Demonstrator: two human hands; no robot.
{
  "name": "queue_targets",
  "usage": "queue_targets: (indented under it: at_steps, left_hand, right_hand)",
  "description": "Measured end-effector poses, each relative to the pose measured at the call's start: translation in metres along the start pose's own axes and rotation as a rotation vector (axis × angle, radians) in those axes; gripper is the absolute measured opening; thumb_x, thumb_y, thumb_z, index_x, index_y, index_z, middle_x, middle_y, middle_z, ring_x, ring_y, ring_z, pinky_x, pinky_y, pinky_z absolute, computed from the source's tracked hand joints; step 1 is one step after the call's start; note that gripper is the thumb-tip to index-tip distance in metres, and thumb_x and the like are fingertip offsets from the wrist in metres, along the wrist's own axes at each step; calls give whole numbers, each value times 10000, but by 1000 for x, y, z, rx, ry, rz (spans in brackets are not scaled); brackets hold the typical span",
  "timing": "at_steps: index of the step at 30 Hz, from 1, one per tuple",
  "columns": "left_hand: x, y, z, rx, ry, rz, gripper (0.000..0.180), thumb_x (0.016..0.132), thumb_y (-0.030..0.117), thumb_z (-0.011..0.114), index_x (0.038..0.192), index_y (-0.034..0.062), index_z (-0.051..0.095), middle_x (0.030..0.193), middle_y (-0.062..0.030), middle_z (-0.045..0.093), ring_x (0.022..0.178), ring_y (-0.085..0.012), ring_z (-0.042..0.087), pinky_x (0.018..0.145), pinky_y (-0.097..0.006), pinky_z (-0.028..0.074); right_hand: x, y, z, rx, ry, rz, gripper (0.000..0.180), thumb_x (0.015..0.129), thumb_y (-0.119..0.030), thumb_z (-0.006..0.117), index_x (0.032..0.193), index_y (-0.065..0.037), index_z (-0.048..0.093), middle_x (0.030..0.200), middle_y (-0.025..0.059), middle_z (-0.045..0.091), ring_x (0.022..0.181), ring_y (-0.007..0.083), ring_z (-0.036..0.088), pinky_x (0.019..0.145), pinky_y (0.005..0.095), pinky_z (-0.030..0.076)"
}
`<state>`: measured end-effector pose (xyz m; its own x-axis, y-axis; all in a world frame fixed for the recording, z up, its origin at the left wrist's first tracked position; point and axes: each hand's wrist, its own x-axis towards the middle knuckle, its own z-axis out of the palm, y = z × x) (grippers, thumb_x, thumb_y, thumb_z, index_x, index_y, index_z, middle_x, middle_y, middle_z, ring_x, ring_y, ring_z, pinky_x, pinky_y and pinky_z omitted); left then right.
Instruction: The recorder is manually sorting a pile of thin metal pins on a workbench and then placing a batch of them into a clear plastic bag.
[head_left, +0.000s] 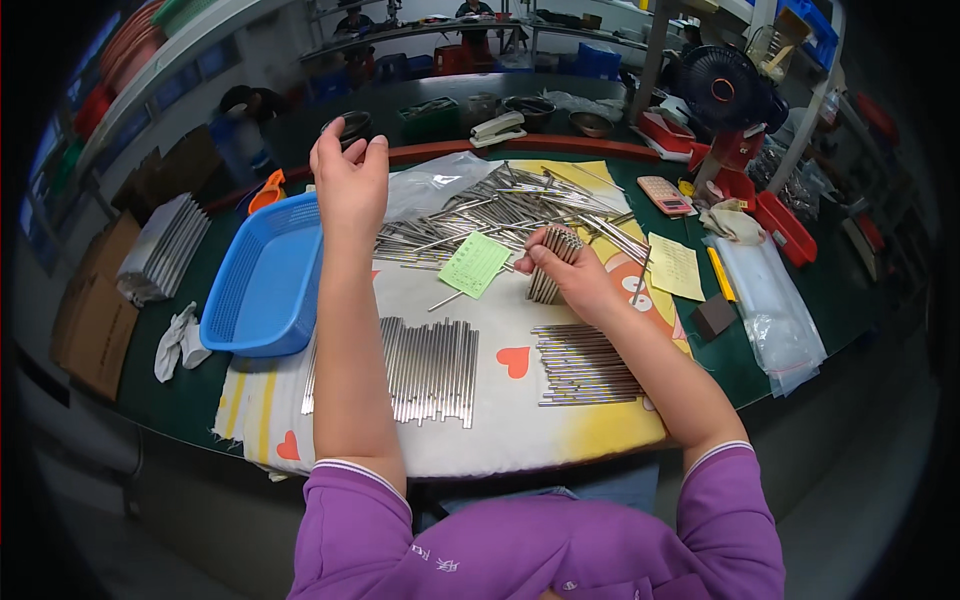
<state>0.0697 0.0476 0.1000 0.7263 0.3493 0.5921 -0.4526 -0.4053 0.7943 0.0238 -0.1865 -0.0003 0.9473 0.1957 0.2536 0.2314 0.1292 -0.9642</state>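
The right hand (570, 270) was clenched around a bundle of metal rods (548, 278), held nearly upright with the lower ends resting on the cloth (500, 440) that covered the middle of the counter (180, 400). The left hand (350, 180) was raised above the far edge of the cloth, fingers loosely curled and apart, holding nothing that could be made out. Behind the bundle lay a loose heap of rods (500, 210), crossing one another at all angles, with a small green slip of paper (474, 264) resting on its near side. Two sorted rows lay on the cloth nearer the person: a wide row (430, 370) below the left forearm and a smaller row (585, 365) under the right wrist. A blue basket (262, 285) stood just left of the left arm. The rods looked thin, stiff and smooth, probably steel, so a single one would be light but a fistful would carry real weight. Their polished sides would likely slip against each other, and a slack grip could let the inner ones slide out. Taking hold around the middle of the bundle, as the right hand did, with the ends tapped level on the soft cloth, seemed the surest way; a lone rod would want a pinch near its middle.
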Motion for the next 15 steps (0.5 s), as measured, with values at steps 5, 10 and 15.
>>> queue_targets:
  at_steps: [5,10,15]
  left_hand:
    - [-20,32,9,-185,-73,139,434,845,133,583,1225,-23,441,1242,-174,430,1098,-263,531,894,-344,459]
    - [-37,54,1,-206,-92,230,381,838,119,592,1193,13,500,1189,-144,506,1066,-235,558,886,-338,462]
    - [-44,69,2,-280,-112,281,338,827,95,602,1148,15,536,1141,-132,535,1036,-224,569,867,-320,465]
  right_hand:
    - [5,-31,-6,87,92,-144,192,905,-218,556,999,-55,523,789,14,557,738,109,567,701,245,459]
    - [10,-115,9,118,-191,-779,302,880,-305,576,1016,-47,497,699,21,492,713,132,540,691,273,452]
    - [-3,-22,5,-92,-80,-40,137,896,-167,568,963,-59,521,821,5,540,734,94,559,668,245,477]
